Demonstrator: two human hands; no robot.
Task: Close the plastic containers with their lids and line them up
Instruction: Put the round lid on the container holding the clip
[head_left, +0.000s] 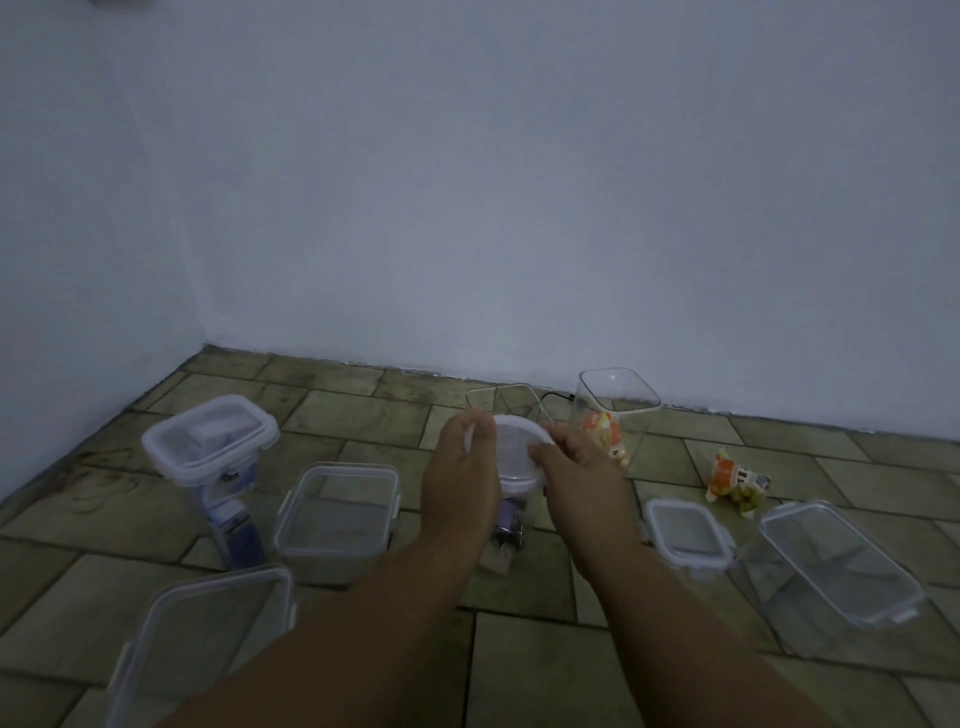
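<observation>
Both hands hold a white-rimmed clear lid on top of a tall container at the centre of the floor. My left hand grips the lid's left edge and my right hand grips its right edge. The container's lower part shows purple contents; its top is hidden by my hands. At the left stands a tall container with its lid on. A low lidded box sits beside it. An open tall container holding orange packets stands at the back right.
A loose small lid lies right of my right hand. A long lidded box sits at the far right, another at the near left. An orange snack packet lies on the tiled floor. An open clear container stands by the wall.
</observation>
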